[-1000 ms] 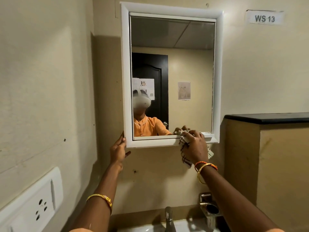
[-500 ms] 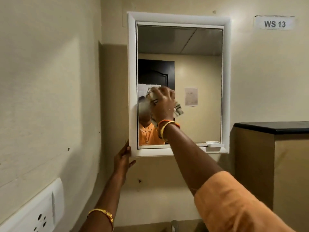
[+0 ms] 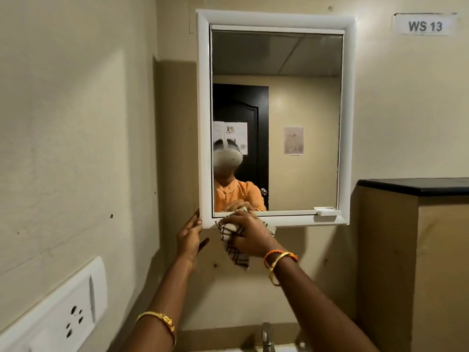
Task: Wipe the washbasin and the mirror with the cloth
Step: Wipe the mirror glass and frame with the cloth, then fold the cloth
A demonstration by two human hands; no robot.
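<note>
A: Cloth (image 3: pixel 232 243) first. Where is it?

B: Lower centre of the frame, bunched in the right hand (image 3: pixel 250 235), whose fingers are curled shut around it. It is pressed on the bottom rail of the mirror (image 3: pixel 276 118) frame, near the left corner, with a checked tail hanging below the fist.

A: And the left hand (image 3: pixel 189 237)?

B: Just beside it, fingers pinching the frame's lower-left corner, thumb spread underneath. It looks to be steadying the frame.

A: How will the cloth handle?

B: Soft and light, I judge; it wads easily, so a full-fist hold with a pad of fabric under the palm suits it. The loose tail could drag.

A: The mirror?

B: Glass is stiff, smooth and fragile; I would press evenly, and brace at the frame, not the pane.

A: The washbasin?

B: Barely in view at the bottom edge, below the tap (image 3: pixel 266 336); too little shows to judge it.
</note>
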